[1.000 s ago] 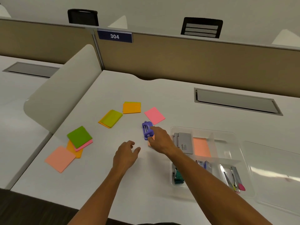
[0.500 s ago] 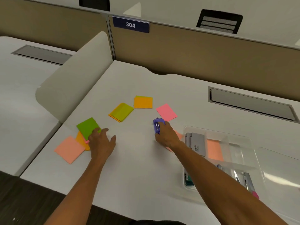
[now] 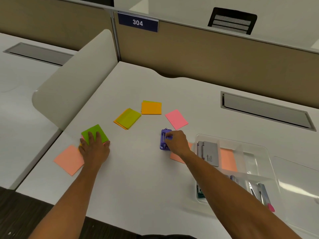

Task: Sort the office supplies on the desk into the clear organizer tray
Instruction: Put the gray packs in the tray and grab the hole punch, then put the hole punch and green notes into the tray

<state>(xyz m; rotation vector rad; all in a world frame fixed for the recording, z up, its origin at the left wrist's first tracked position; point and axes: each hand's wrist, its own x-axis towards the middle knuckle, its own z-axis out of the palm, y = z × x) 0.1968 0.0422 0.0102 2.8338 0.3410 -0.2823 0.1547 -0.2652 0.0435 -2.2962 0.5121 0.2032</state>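
We were mid-pickup. Our right hand curled around the small purple plastic hole punch, just left of the clear plastic organizer tray. Far left of the tray, our left hand pressed flat on the green sticky-note pad. Next, we judged, both needed lifting into tray compartments.

We can't see the pads under the green sticky pad, the left hand covers them. Right forearm hides most of the salmon note beside the clear organizer tray, plus the tray's near compartments.
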